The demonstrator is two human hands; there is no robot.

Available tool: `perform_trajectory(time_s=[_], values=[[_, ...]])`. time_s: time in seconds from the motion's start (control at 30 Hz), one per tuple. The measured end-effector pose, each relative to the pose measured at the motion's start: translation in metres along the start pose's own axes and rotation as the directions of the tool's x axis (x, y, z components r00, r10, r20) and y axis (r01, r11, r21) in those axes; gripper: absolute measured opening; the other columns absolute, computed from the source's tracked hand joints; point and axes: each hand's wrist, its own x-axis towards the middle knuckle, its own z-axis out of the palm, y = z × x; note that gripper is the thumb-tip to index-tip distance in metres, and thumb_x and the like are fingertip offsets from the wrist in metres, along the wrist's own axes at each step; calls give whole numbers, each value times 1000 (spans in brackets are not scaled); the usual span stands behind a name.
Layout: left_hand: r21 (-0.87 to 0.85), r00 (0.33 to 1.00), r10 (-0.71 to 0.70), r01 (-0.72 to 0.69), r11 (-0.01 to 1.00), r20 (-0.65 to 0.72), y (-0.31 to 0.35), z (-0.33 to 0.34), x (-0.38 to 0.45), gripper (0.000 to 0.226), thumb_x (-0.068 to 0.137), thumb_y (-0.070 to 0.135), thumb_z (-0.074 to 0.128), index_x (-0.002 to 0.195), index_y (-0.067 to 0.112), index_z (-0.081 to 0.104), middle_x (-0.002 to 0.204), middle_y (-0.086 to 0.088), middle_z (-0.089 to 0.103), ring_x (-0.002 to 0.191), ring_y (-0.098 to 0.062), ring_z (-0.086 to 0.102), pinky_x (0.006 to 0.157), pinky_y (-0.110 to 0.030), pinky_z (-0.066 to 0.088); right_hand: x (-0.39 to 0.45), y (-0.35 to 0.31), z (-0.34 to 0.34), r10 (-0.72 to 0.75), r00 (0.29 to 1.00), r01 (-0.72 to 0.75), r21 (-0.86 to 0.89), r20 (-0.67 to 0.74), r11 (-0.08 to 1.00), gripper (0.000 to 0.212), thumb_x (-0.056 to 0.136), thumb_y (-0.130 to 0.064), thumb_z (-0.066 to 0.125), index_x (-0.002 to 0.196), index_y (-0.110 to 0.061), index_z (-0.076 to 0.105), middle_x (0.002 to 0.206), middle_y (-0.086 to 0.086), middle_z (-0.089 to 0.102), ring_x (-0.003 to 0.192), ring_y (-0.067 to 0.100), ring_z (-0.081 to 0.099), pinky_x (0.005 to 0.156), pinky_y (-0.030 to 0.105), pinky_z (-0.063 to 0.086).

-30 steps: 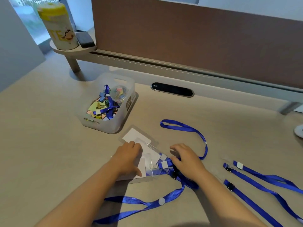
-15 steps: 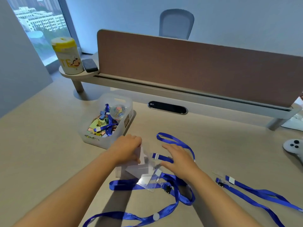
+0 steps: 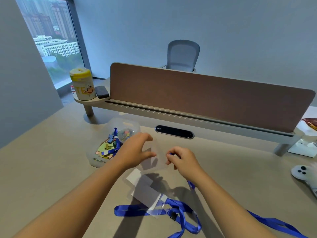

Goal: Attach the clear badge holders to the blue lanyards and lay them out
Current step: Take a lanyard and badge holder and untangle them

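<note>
Left hand [image 3: 135, 150] raised over desk [image 3: 51, 169], fingers spread around clear badge holder [image 3: 155, 157], right hand [image 3: 182, 158] pinching blue lanyard [image 3: 185, 215] end beside it, more holders [image 3: 145, 191] lying nearer, plastic tub [image 3: 103, 152] at left.

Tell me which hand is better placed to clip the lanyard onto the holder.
Right hand: its fingertips already pinch the lanyard end beside the holder, which the left hand holds up.

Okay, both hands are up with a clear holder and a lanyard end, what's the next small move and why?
Probably bring the right hand, pinching the blue lanyard end, to the edge of the clear badge holder that the left hand holds up; a small gap separates them, so nothing is attached yet.
</note>
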Motion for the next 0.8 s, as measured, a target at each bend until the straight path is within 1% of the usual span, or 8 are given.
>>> perform_trajectory(time_s=[0.1, 0.17, 0.33, 0.43, 0.53, 0.67, 0.73, 0.8], values=[[-81, 992, 35, -44, 996, -117, 9, 2, -3, 56, 71, 33, 69, 119, 16, 43, 127, -6, 50, 115, -19, 45, 94, -31, 40, 2, -7, -3, -6, 999, 9, 89, -37, 996, 19, 90, -9, 48, 75, -17, 57, 67, -4, 57, 54, 11, 45, 56, 22, 40], [-96, 991, 64, -75, 992, -114, 15, 3, -6, 56, 70, 35, 69, 117, 16, 45, 124, -6, 52, 113, -17, 46, 93, -30, 41, 2, -10, -4, -11, 999, 18, 129, -49, 991, 22, 90, -8, 49, 73, -19, 58, 69, -6, 55, 54, 8, 44, 53, 19, 38], [7, 991, 126, -126, 992, -40, 24, 7, -8, 46, 73, 33, 67, 111, 13, 48, 118, -6, 55, 106, -17, 49, 84, -23, 38, 1, -12, -3, -33, 997, 42, 138, -72, 989, 18, 91, -9, 48, 98, -3, 64, 71, -8, 53, 57, 4, 45, 47, 8, 42], [39, 985, 140, -137, 990, -98, 26, 4, -8, 39, 77, 31, 63, 108, 12, 50, 115, -7, 58, 103, -18, 52, 80, -21, 37, -1, -13, -3, -31, 998, 39, 135, -61, 990, 17, 90, -8, 49, 94, -4, 65, 72, -7, 54, 59, 6, 46, 55, 14, 42], [103, 970, 192, -178, 979, -148, 26, 1, -8, 32, 78, 29, 62, 101, 9, 53, 108, -10, 62, 96, -22, 56, 76, -23, 41, -3, -14, -4, -31, 998, 37, 135, -49, 990, 17, 89, -7, 50, 80, -13, 63, 68, -4, 55, 61, 7, 47, 58, 16, 40], [205, 916, 366, -331, 921, -163, 24, -4, -10, 21, 75, 25, 64, 82, 5, 61, 82, -16, 69, 73, -31, 64, 61, -27, 44, -5, -17, -5, -20, 1000, 20, 107, 2, 994, 18, 91, -12, 50, 95, -3, 65, 67, -6, 53, 63, 4, 49, 62, 15, 43], [216, 923, 356, -321, 922, -146, 25, -5, -11, 22, 79, 25, 60, 90, 6, 61, 92, -15, 68, 83, -29, 63, 68, -25, 42, -5, -17, -5, -20, 1000, 19, 79, 14, 997, 17, 91, -13, 50, 92, -5, 64, 67, -6, 53, 64, 4, 50, 65, 18, 44], [164, 961, 264, -248, 955, -84, 26, -6, -10, 24, 83, 24, 55, 99, 7, 59, 105, -13, 65, 95, -24, 58, 75, -20, 38, -5, -19, -5, -24, 1000, 23, 55, 7, 998, 13, 90, -14, 50, 87, -10, 62, 68, -6, 53, 65, 6, 50, 67, 21, 45]])
